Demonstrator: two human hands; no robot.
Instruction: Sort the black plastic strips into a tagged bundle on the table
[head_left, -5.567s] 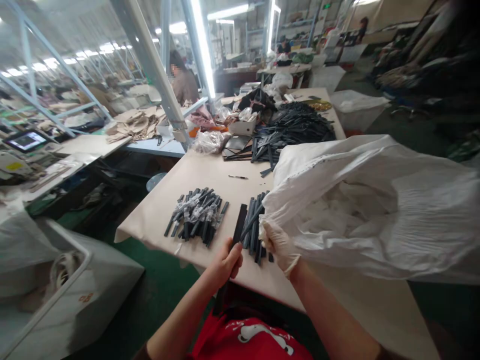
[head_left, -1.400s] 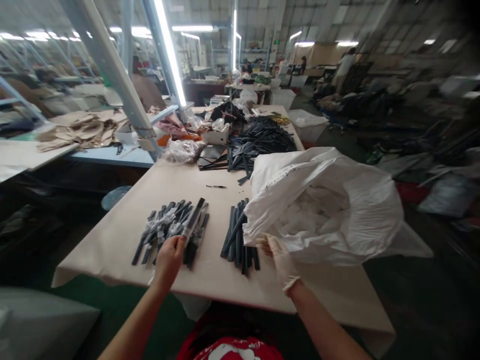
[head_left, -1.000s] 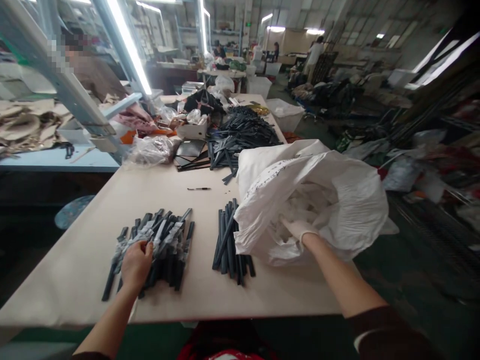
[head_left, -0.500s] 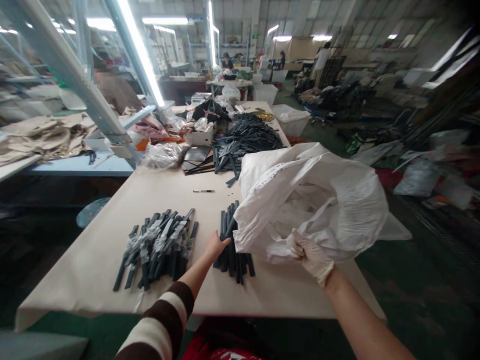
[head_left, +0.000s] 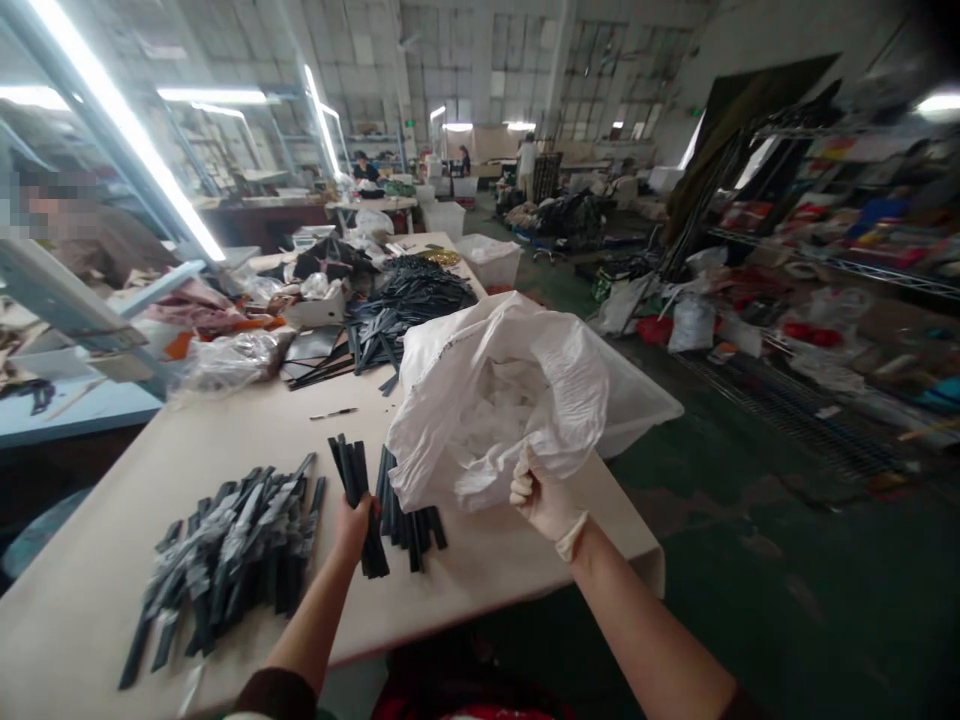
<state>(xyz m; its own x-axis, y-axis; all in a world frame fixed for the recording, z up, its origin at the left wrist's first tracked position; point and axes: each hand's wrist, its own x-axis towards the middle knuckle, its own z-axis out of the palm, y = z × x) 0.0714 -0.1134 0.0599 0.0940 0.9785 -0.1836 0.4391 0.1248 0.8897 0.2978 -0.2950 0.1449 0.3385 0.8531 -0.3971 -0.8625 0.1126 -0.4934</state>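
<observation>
My left hand (head_left: 354,522) is closed around a bundle of dark strips (head_left: 352,468), raised at a slant over the table. Wearing a pale glove, my right hand (head_left: 541,498) grips the rim of a large white sack (head_left: 442,400), whose wide mouth faces me. Whitish, translucent material (head_left: 501,405) shows inside it. Partly hidden behind the sack's lower left side, more dark strips (head_left: 412,535) lie on the table. Left of my left hand is a heap of dark strips (head_left: 232,560) with clear plastic wrapped about them.
A pen (head_left: 334,413) lies on the beige table (head_left: 442,625). Farther back are a big pile of dark strips (head_left: 409,298), a clear plastic bag (head_left: 232,362) and a white box (head_left: 315,308). A translucent bin (head_left: 637,400) stands beyond the table's right edge. Other people are in the background.
My left hand has lifted a bundle of strips away from the group beside the sack. My right hand still holds the sack, which now gapes more toward me. The view has turned right.
</observation>
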